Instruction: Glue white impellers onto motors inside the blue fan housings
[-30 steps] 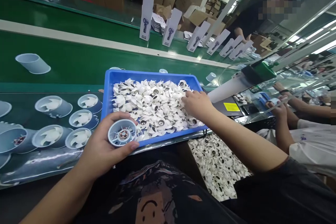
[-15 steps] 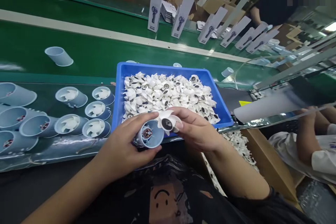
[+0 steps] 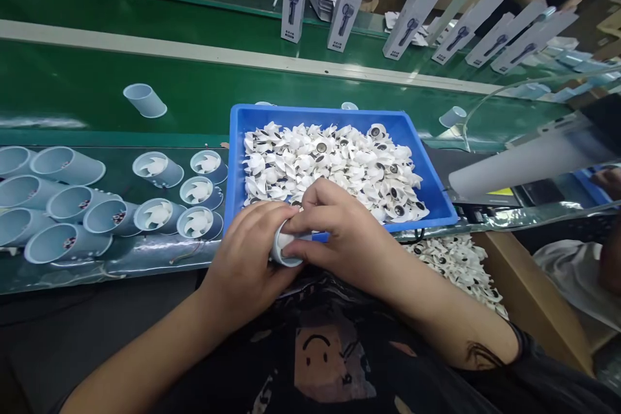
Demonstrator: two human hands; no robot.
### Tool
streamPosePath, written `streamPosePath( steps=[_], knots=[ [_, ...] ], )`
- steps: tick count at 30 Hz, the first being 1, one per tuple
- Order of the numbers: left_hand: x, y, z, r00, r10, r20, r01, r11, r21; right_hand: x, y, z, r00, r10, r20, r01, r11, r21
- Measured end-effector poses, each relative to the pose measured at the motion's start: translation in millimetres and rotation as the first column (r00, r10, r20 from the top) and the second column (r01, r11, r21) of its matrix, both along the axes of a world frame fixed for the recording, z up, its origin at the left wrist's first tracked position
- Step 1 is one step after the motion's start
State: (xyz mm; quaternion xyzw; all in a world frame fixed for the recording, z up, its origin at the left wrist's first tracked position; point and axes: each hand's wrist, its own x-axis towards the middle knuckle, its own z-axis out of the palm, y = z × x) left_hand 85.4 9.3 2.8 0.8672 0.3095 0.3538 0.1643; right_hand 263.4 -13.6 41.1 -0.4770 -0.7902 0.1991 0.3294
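Note:
My left hand (image 3: 252, 249) is wrapped round a light-blue cylindrical housing (image 3: 280, 247), its open end turned toward my right hand. The thumb and fingers of my right hand (image 3: 334, 223) reach into that mouth, pinching a white fan blade, of which only a sliver shows. Just beyond both hands stands a blue tray (image 3: 439, 197) heaped with white fan blades (image 3: 334, 155), some showing dark round hubs. To the left, several blue housings carry a white fan blade inside, such as this housing (image 3: 201, 223); others, like this one (image 3: 68, 246), show small reddish motor parts.
Behind the tray runs a green conveyor belt (image 3: 204, 90) with scattered blue housings (image 3: 145, 100). White printed boxes (image 3: 344, 3) stand along its far side. A translucent white tube (image 3: 519, 168) juts in at right. Below it, a cardboard box (image 3: 533, 291) holds more blades. Other people are at right.
My right hand has moved left and brought the fan blade from beside the housing into its mouth. The housing has turned, and the whole view has shifted.

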Motion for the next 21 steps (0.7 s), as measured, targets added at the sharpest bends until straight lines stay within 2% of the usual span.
streamPosePath(
  steps=[2, 6, 8, 10, 11, 13, 16, 18, 21],
  knots=[
    [-2.6, 1.0, 0.5, 1.000, -0.007, -0.001, 0.006, 1.000, -0.017, 3.7, -4.6, 2.4, 0.999, -0.002, -0.043, 0.002, 1.000, -0.007],
    [-15.7, 7.4, 0.3, 0.998, 0.061, -0.011, -0.062, 0.989, -0.136, 26.1, -25.4, 15.3, 0.951, 0.077, -0.299, -0.108, 0.990, -0.090],
    [-26.3, 16.8, 2.6, 0.995, 0.091, -0.039, -0.096, 0.984, -0.152, 40.8, -38.2, 16.0, 0.943, 0.029, -0.333, -0.054, 0.996, -0.065],
    [-37.6, 35.4, 9.5, 0.989, 0.110, -0.099, -0.123, 0.984, -0.128, 53.5, -49.2, 8.3, 0.950, -0.078, -0.304, 0.077, 0.997, -0.017],
    [-42.8, 49.1, 15.0, 0.979, 0.144, -0.145, -0.162, 0.980, -0.120, 58.2, -53.5, 1.8, 0.947, -0.132, -0.294, 0.136, 0.991, -0.009],
    [-51.2, 85.1, 29.1, 0.920, 0.285, -0.271, -0.327, 0.937, -0.126, 63.6, -59.2, -12.9, 0.921, -0.227, -0.317, 0.232, 0.972, -0.023],
    [-55.8, 151.2, 47.5, 0.758, 0.490, -0.430, -0.583, 0.805, -0.112, 62.9, -61.8, -27.8, 0.874, -0.294, -0.386, 0.302, 0.952, -0.041],
    [-52.4, 192.6, 50.0, 0.690, 0.530, -0.493, -0.656, 0.745, -0.118, 59.4, -61.2, -28.9, 0.852, -0.303, -0.427, 0.319, 0.947, -0.035],
    [-42.9, 234.9, 39.9, 0.644, 0.485, -0.592, -0.693, 0.698, -0.182, 56.5, -61.5, -22.0, 0.848, -0.290, -0.444, 0.318, 0.948, -0.011]
  ],
)
